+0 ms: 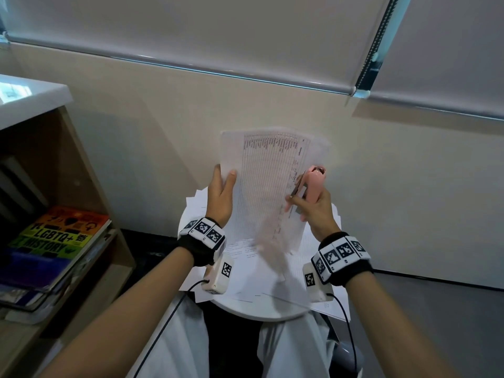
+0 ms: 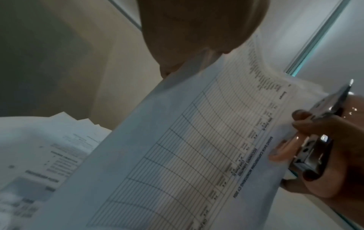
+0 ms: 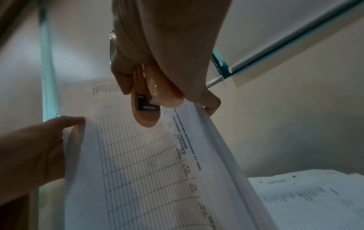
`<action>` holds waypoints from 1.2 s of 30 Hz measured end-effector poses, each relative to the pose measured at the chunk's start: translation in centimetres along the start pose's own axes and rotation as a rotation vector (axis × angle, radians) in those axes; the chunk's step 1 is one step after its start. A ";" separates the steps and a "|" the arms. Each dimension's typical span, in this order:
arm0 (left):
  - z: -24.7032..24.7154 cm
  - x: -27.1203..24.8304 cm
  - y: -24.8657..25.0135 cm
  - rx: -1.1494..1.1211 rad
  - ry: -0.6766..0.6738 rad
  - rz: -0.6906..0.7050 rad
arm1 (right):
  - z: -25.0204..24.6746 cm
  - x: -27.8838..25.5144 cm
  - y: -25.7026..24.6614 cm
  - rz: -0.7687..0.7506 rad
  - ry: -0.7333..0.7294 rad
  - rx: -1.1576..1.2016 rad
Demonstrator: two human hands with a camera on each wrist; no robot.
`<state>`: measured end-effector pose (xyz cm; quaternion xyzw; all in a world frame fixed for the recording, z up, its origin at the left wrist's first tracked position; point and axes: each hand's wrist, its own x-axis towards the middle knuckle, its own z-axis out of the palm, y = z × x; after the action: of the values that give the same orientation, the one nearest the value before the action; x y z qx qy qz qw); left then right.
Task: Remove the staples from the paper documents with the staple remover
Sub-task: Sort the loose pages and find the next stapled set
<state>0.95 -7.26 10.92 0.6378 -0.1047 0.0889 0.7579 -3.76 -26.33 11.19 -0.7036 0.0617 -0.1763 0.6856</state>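
A stapled sheaf of printed table sheets [image 1: 268,186] is held upright above a small round white table [image 1: 261,309]. My left hand [image 1: 221,197] pinches its left edge, thumb on the front and fingers behind. My right hand [image 1: 313,205] grips a pink stapler-shaped staple remover [image 1: 313,184] at the sheaf's right edge, its metal blade [image 1: 298,184] lying against the paper. In the left wrist view the sheaf [image 2: 177,155] fills the middle, with the remover [image 2: 319,140] at the right. In the right wrist view the remover [image 3: 147,105] sits on the sheaf's [image 3: 147,171] top corner. No staple can be made out.
More loose printed sheets [image 1: 245,268] lie spread over the round table, overhanging its rim. A wooden shelf unit [image 1: 68,165] with stacked books [image 1: 54,241] stands at the left. A beige wall [image 1: 163,118] and window blinds [image 1: 245,28] are straight ahead.
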 end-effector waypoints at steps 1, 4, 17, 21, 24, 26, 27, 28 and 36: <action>0.1 0.1 0.0 0.006 0.011 0.013 | 0.2 0.0 -0.4 0.001 0.001 0.009; 0.2 0.2 0.9 -0.024 0.027 0.043 | 0.0 0.4 -0.9 0.002 0.021 0.063; -0.5 1.0 -0.9 0.004 -0.013 0.004 | 0.3 0.8 0.6 0.081 0.078 0.053; -0.3 1.2 -0.9 -0.001 0.009 -0.022 | 0.4 0.9 0.8 0.089 0.069 0.064; -0.2 1.0 -0.7 0.032 -0.031 0.022 | 0.3 0.8 0.8 0.086 0.065 0.045; -0.2 1.1 -0.6 0.036 -0.038 0.047 | 0.1 0.8 0.7 0.080 0.077 0.044; -0.3 1.1 -0.6 0.043 -0.041 0.053 | 0.0 0.9 0.4 0.072 0.105 0.058; -0.3 1.2 -0.5 0.051 -0.040 0.056 | 0.0 1.0 0.0 0.058 0.147 0.079; -0.7 1.4 -1.2 0.096 -0.061 0.030 | 5.8 2.1 -12.5 -0.298 0.258 0.407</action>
<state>2.66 -6.75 10.03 0.6742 -0.1331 0.0857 0.7214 -1.80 -20.94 23.85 -0.5243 0.0078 -0.3720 0.7659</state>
